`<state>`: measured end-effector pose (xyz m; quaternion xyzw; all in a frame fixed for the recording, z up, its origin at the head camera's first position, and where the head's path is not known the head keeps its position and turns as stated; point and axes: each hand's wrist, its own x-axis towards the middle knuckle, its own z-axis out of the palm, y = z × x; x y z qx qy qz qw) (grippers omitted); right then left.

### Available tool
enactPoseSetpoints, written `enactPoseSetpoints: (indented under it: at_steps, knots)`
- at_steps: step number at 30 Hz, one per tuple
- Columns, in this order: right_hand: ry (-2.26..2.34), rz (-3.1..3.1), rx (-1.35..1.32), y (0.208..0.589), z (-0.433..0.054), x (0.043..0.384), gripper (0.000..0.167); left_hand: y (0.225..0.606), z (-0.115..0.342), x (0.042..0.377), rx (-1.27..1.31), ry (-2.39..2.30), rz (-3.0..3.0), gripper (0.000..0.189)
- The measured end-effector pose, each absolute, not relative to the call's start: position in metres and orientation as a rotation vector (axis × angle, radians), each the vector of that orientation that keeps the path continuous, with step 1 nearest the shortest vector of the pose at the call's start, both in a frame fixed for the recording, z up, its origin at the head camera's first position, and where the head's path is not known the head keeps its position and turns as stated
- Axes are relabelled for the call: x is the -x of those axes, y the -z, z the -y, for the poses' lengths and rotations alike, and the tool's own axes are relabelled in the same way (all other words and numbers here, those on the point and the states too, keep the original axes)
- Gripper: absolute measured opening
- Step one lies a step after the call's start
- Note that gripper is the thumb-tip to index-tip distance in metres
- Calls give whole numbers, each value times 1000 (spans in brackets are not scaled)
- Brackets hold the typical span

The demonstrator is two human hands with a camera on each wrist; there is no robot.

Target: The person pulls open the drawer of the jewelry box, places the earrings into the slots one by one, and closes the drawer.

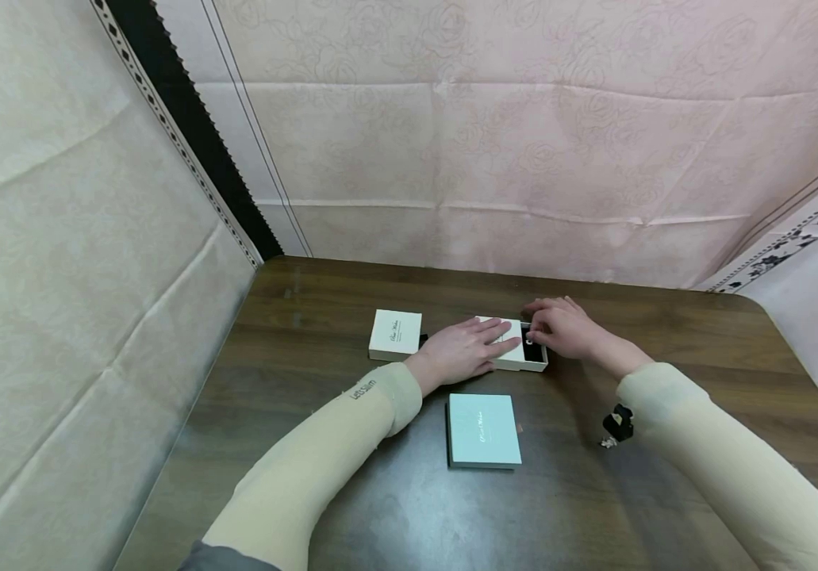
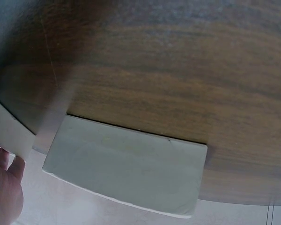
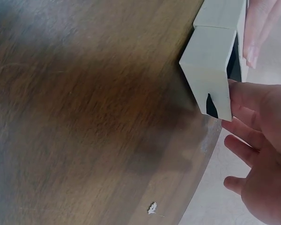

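Note:
A white sliding box [image 1: 507, 333] lies on the table with its drawer [image 1: 533, 358] pulled part way out to the right. Spread across the box's cover are the straight fingers of my left hand [image 1: 467, 349]. At the drawer's outer end, my right hand [image 1: 567, 327] pinches the wall, thumb over the top edge and forefinger beyond. A black lining [image 1: 531, 349] shows inside, partly hidden by the fingers. The drawer's end face [image 3: 213, 89] bears a black tab [image 3: 210, 107]. Another white box [image 1: 394, 335], also in the left wrist view [image 2: 126, 164], stands left of my left hand.
A mint-green box [image 1: 484, 430] lies nearer on the brown wooden table [image 1: 394, 507]. A black ornament [image 1: 619, 423] shows beside my right cuff. In the right wrist view a small silvery piece [image 3: 152, 207] appears against the wood. Pale curtains [image 1: 537, 159] hang behind the table.

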<state>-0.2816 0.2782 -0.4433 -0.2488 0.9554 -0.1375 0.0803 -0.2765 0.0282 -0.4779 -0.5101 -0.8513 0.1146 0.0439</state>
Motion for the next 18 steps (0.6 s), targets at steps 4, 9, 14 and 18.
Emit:
enactPoseSetpoints:
  at_steps: [4,9,14,18]
  knots:
    - [352,-2916,756,443,-278,279,19,477,-28,276,1559,-352,2604,62]
    - [298,-2981,811,443,-278,278,21,477,-28,276,1559,-345,2597,62]
    - [283,-3016,870,444,-277,276,17,477,-28,276,1555,-346,2591,62]
    - [287,-3028,878,445,-277,276,17,478,-28,276,1558,-342,2592,62]
